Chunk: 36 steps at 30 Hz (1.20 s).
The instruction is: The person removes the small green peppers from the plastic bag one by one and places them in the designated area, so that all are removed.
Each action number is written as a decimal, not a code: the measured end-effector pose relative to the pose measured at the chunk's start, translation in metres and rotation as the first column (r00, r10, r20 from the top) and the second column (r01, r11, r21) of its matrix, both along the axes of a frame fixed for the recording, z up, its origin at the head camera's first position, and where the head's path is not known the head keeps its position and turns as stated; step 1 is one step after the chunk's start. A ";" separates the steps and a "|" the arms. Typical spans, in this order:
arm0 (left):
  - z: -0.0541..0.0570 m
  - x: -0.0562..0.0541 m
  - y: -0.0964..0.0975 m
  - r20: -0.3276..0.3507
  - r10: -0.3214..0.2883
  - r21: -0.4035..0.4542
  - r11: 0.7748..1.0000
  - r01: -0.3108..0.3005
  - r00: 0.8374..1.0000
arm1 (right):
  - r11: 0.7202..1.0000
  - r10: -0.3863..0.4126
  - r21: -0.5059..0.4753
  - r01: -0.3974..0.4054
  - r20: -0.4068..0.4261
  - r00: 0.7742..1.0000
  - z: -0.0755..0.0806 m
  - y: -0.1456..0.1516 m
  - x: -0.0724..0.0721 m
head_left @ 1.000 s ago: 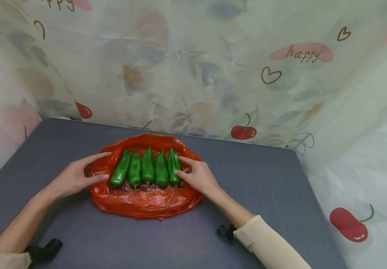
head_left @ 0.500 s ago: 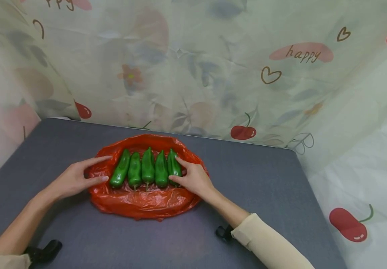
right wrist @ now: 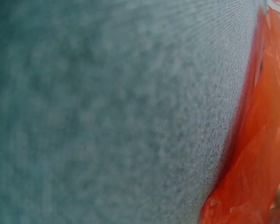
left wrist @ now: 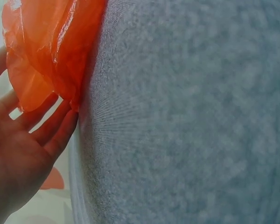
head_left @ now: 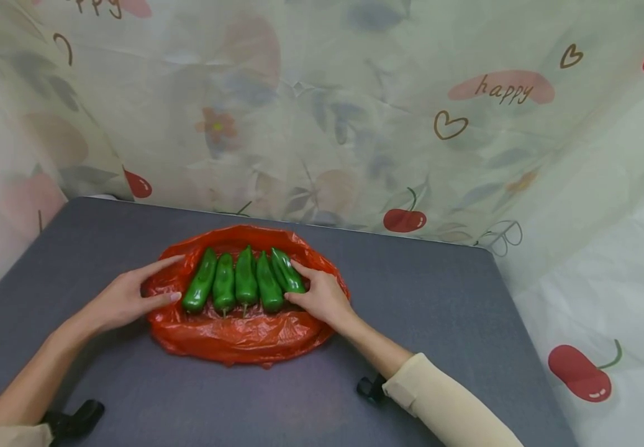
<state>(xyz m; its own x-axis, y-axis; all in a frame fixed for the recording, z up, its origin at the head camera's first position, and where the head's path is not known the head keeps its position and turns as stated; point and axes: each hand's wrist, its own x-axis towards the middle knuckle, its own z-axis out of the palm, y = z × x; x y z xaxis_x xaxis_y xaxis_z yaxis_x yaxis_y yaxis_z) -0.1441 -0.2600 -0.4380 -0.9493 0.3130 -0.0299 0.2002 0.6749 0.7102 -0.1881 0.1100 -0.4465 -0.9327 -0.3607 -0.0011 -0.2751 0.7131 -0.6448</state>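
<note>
Several glossy green peppers (head_left: 246, 279) lie in a row inside a red plastic bag (head_left: 226, 338) with its rim rolled open, in the head view. My left hand (head_left: 125, 295) is at the bag's left side, thumb and forefinger spread over the rim. In the left wrist view straight fingers (left wrist: 51, 126) touch the bag's outside (left wrist: 46, 46). My right hand (head_left: 324, 298) reaches over the right rim. Its thumb and forefinger hold the rightmost pepper (head_left: 287, 271), which leans with its tip to the left against its neighbour. The right wrist view shows mostly table and bag (right wrist: 256, 163).
The bag sits on a grey cloth-covered table (head_left: 444, 323). A pale printed curtain (head_left: 333, 112) hangs behind the table and along its sides. Black straps (head_left: 372, 388) are on both wrists, below cream sleeves (head_left: 439, 397).
My right hand has shifted slightly left. The rightmost pepper has turned from nearly upright to leaning left, and the pepper beside it tilts too. My left hand stays almost still.
</note>
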 end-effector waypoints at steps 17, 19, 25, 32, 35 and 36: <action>0.001 -0.001 0.000 -0.002 -0.004 -0.009 1.000 0.004 1.000 | 0.987 -0.027 -0.156 0.041 0.089 0.996 0.014 0.007 0.000; 0.001 -0.001 -0.001 -0.006 -0.007 -0.006 1.000 0.006 1.000 | 0.986 -0.028 -0.164 0.043 0.092 0.995 0.016 0.007 0.001; 0.001 -0.003 -0.001 -0.033 -0.005 -0.013 1.000 0.005 0.999 | 0.970 -0.021 -0.238 0.047 0.110 0.994 0.021 0.010 0.002; 0.002 -0.004 -0.002 -0.042 0.006 -0.004 1.000 -0.006 0.999 | 0.956 -0.042 -0.280 0.084 0.151 0.988 0.030 0.016 0.003; 0.001 -0.003 -0.001 -0.036 0.010 0.001 1.000 -0.010 0.999 | 0.949 -0.056 -0.297 0.103 0.161 0.985 0.032 0.019 0.003; 0.001 -0.003 -0.001 -0.035 0.014 0.002 1.000 -0.014 0.999 | 0.948 -0.061 -0.299 0.109 0.165 0.984 0.033 0.020 0.003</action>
